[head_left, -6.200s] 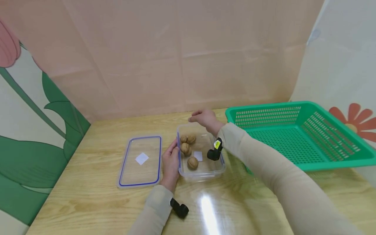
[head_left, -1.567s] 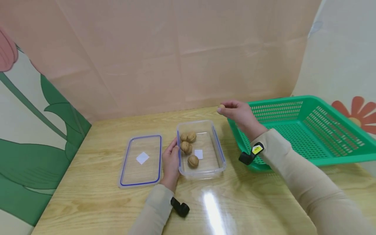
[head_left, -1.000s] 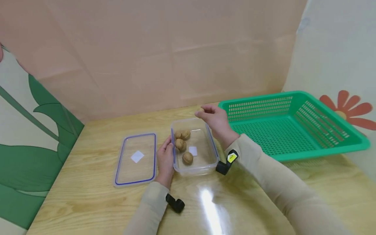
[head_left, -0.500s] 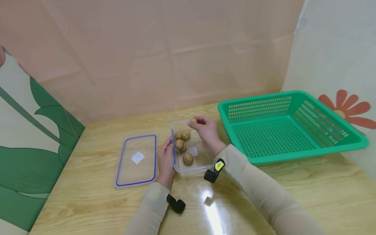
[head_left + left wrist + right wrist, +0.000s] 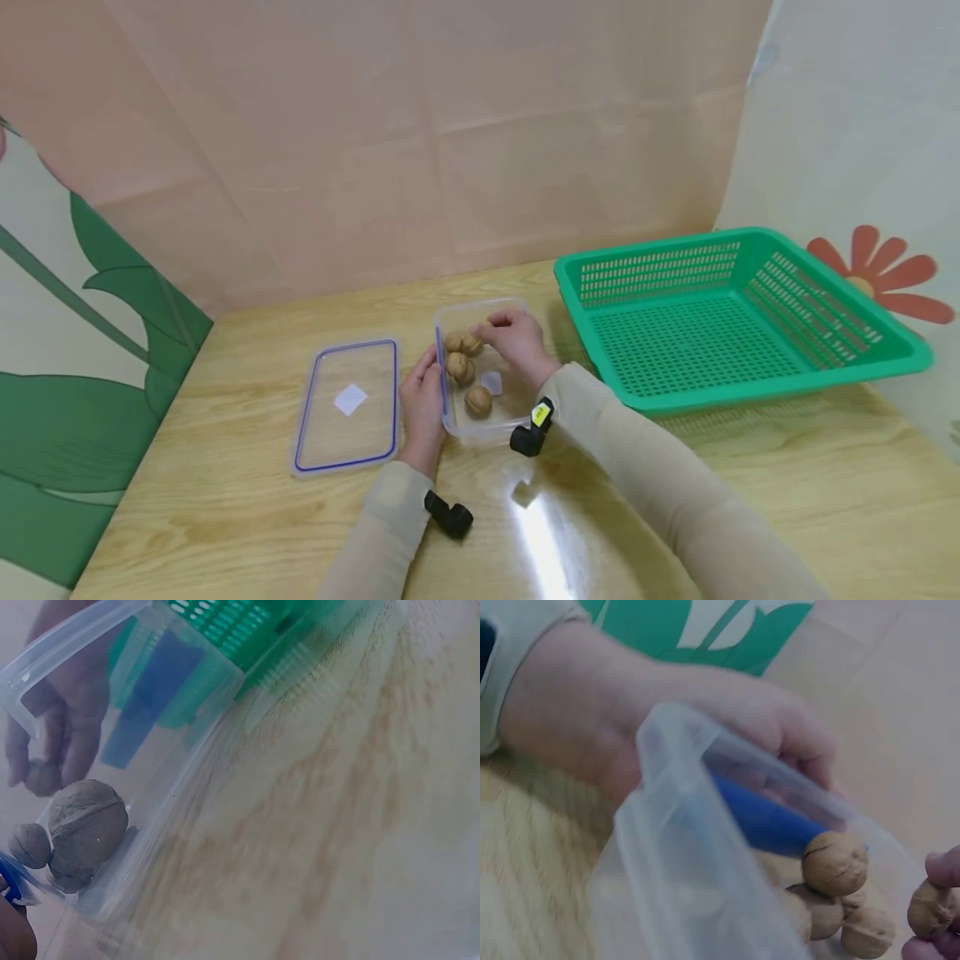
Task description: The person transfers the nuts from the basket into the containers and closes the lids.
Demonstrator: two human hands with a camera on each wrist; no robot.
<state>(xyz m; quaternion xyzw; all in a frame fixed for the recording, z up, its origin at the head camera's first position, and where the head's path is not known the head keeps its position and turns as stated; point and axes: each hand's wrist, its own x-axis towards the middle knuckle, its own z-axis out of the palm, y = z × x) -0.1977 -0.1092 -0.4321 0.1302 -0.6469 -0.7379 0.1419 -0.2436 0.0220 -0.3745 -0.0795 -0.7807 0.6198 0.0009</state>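
A clear plastic food container [image 5: 480,432] stands on the table, several walnuts [image 5: 478,402] lying along its left side. My left hand [image 5: 423,408] holds its left wall from outside, thumb toward me; in the right wrist view the blue latch [image 5: 765,821] partly covers that hand. Inside the container, above the far walnuts, my right hand [image 5: 517,340] pinches another walnut [image 5: 930,909] between thumb and fingers. The left wrist view shows this walnut [image 5: 43,778] through the clear wall, at the fingertips and near the other nuts.
Left of the container lies its clear lid [image 5: 348,433] with a blue seal and a white square on it. A green plastic basket [image 5: 630,400] with slotted walls stands close on the right. A pinkish sheet [image 5: 337,167] hangs behind the wooden table [image 5: 187,467].
My right hand has come left from beside the basket with the walnut and lowered into the container. The left hand stays at the container's left wall. The view has shifted slightly.
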